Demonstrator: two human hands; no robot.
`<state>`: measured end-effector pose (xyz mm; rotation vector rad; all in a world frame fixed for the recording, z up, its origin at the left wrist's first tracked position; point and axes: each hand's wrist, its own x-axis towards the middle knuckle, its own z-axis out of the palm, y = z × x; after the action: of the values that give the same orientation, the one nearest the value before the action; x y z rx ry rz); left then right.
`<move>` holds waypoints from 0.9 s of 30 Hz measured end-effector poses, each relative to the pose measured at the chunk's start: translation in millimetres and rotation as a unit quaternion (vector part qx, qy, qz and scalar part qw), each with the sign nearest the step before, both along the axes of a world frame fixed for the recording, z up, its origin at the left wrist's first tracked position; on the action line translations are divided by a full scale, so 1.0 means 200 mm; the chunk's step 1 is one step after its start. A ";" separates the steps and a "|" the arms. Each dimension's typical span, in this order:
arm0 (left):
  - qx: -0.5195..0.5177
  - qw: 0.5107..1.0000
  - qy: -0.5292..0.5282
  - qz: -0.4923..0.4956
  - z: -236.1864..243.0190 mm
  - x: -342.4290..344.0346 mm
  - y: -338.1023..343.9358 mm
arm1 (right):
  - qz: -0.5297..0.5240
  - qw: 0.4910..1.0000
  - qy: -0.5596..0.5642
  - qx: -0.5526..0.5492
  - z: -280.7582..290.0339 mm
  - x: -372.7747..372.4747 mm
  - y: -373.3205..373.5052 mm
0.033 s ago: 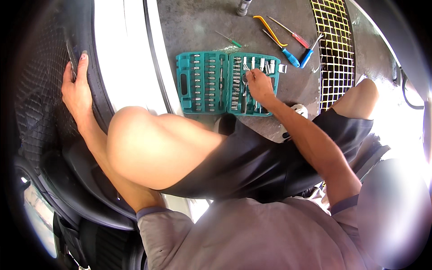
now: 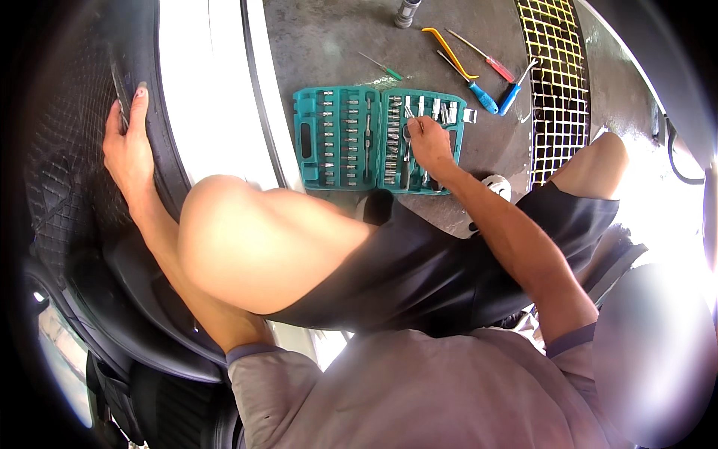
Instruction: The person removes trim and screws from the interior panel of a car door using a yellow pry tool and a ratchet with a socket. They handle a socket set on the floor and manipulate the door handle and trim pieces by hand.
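A green socket set case lies unfolded on the floor, its two halves filled with rows of small silver bits and sockets. Over the right half, my right hand is closed, thumb and fingers pinched at a small silver metal piece; the fingertips partly hide it. Just left of that hand, a ratchet with a dark handle rests in its slot. Inside the car, my left hand is closed around a thin dark strip, the thumb on one side and fingers on the other.
Beyond the case lie a green screwdriver, a yellow pry tool, a blue-handled tool, a red screwdriver and another blue-handled tool. A grey cylinder stands behind. A floor grate runs at right; the white car sill at left.
My right hand and forearm have shifted very slightly toward me and to the left over the case. My left hand stays where it was.
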<state>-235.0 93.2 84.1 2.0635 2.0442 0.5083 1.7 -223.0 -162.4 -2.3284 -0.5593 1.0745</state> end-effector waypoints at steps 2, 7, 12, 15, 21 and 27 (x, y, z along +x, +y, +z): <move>0.000 1.000 -0.005 -0.001 0.01 0.00 -0.02 | -0.036 0.999 0.012 -0.010 -0.01 -0.04 0.03; 0.003 1.000 -0.002 0.006 0.01 -0.01 -0.01 | -0.080 0.996 -0.004 -0.038 0.04 -0.07 0.11; 0.007 1.000 0.009 0.000 0.00 -0.04 0.01 | -0.092 0.994 -0.057 -0.024 -0.04 -0.08 0.11; 0.010 1.000 0.009 -0.003 -0.01 -0.04 0.02 | -0.084 0.996 -0.029 -0.012 -0.01 -0.10 0.15; 0.008 1.000 0.000 -0.003 -0.01 -0.03 0.01 | -0.021 1.000 -0.002 -0.021 -0.06 -0.18 0.26; 0.013 1.000 0.001 0.007 0.00 -0.04 0.01 | 0.024 0.999 -0.029 -0.012 -0.07 -0.22 0.23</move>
<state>-243.3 94.3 84.4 2.0663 2.0666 0.5387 -42.6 -177.6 -177.0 -2.3843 -0.6303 1.0435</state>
